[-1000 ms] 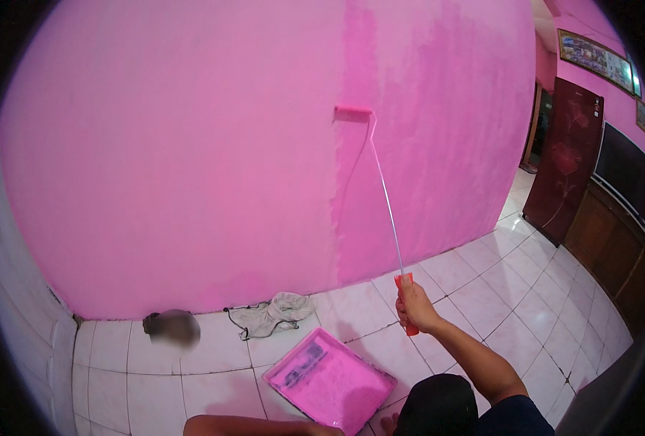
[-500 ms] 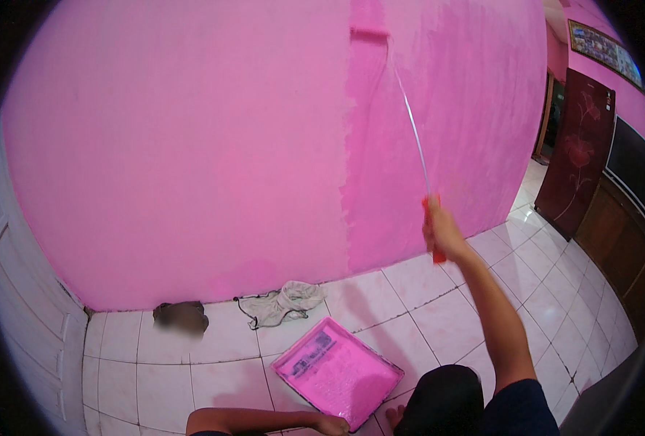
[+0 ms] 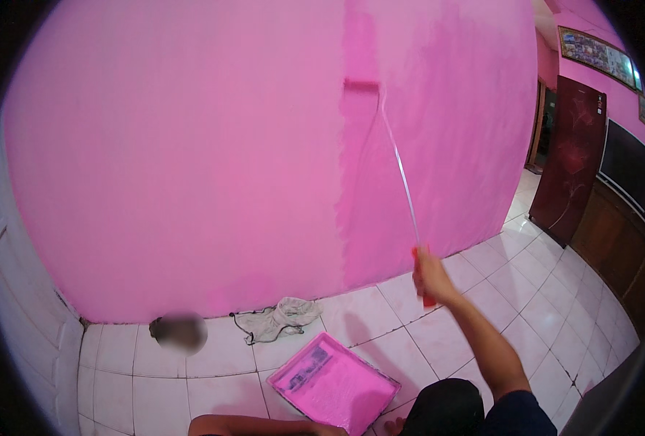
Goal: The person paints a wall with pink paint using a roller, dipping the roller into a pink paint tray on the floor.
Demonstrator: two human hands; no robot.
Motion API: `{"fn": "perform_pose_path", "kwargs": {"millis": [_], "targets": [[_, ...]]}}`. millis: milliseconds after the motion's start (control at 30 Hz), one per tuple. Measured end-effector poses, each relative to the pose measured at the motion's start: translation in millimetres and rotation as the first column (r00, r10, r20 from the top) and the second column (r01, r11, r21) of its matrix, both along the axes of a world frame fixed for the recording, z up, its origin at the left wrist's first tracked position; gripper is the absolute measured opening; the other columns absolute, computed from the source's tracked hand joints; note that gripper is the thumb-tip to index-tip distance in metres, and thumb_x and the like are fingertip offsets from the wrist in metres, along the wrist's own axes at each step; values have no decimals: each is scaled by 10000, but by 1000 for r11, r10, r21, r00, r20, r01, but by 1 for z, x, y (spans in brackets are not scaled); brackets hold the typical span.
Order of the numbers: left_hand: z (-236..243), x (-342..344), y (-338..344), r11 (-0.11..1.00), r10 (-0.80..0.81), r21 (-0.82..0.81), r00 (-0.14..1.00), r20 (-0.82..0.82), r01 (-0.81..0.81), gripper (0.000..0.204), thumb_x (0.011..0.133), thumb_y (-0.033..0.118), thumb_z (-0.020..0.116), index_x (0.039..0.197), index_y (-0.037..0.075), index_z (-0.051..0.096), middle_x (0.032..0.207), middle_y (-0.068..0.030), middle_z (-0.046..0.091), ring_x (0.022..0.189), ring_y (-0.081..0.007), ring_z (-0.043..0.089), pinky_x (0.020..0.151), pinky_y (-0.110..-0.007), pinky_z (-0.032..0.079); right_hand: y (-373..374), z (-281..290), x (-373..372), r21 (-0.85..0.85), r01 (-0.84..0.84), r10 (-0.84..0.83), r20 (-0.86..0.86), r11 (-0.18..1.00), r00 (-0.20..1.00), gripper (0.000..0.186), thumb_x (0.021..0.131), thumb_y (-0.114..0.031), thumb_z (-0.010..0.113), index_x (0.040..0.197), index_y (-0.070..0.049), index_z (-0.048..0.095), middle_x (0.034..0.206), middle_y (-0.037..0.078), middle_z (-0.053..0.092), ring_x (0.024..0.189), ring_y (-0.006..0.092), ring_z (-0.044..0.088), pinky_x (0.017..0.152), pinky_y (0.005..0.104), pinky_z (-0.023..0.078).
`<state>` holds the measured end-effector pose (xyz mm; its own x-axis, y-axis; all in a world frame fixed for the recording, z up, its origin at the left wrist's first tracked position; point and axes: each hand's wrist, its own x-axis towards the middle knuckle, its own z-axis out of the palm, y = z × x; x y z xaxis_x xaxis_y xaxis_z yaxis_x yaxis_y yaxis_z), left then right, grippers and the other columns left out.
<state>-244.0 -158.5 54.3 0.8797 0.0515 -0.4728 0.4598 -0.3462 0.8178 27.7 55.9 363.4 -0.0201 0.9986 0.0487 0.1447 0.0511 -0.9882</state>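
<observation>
My right hand (image 3: 433, 277) is closed around the orange-red handle of a paint roller (image 3: 402, 174) with a long thin metal rod. The pink roller head (image 3: 362, 85) presses on the pink wall (image 3: 192, 160), on the edge between a darker wet-looking band and the paler left part. A paint tray (image 3: 351, 374) with pink paint lies on the floor before me, its ribbed end showing dark patches. At the lower edge, my left hand (image 3: 328, 430) grips the tray's near corner, though its fingers are mostly cut off from view.
A pale crumpled cloth (image 3: 282, 320) and a dark, blurred object (image 3: 177, 333) lie along the wall's foot. White tiles (image 3: 221, 396) cover the floor. At left is a white door (image 3: 28, 305); at right stand a dark red fridge (image 3: 573, 156) and a television (image 3: 630, 163) on a wooden cabinet.
The roller head has moved down the wall, and my right hand has come lower with the handle. My left hand stays by the tray, now mostly below the picture's edge.
</observation>
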Motion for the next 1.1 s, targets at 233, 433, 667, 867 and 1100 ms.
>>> {"fn": "perform_pose_path", "kwargs": {"millis": [233,433,667,867,1100], "targets": [[-2,9,2,998,-28,50,1000,-2,28,492,936,420,539,867,-44,686,728,-168,629,675,-265,548,689,-455,446,74,261,-10,222,-81,107,-106,972,989,565,942,-720,439,833,-168,394,601,-52,359,463,78,331,430,260,333],[32,10,8,990,-116,72,992,-56,120,493,935,420,536,874,-44,690,732,-168,637,682,-268,562,692,-457,452,78,243,14,203,4,-3,-9,979,1000,556,938,-719,452,854,-173,382,623,-48,354,487,82,342,440,263,340],[-58,-15,4,983,102,-185,804,585,10,595,931,577,567,1036,13,725,844,-196,696,749,-242,604,749,-432,488,39,106,1,-38,0,0,-6,999,1000,626,953,-744,334,873,-133,444,591,-20,373,457,125,368,429,328,385],[12,-11,5,944,149,-320,970,192,-81,610,892,528,626,1087,-45,695,1019,-123,723,915,-218,631,844,-413,506,68,216,8,110,-87,96,-79,990,992,575,918,-759,427,868,-186,395,617,-45,374,475,89,350,436,268,343],[5,-13,8,938,161,-344,938,308,-48,564,909,544,596,971,-7,697,870,-105,685,771,-195,547,726,-434,469,66,220,19,98,-64,70,-68,993,995,588,913,-762,428,866,-177,399,608,-48,361,472,83,340,427,266,341]]}}
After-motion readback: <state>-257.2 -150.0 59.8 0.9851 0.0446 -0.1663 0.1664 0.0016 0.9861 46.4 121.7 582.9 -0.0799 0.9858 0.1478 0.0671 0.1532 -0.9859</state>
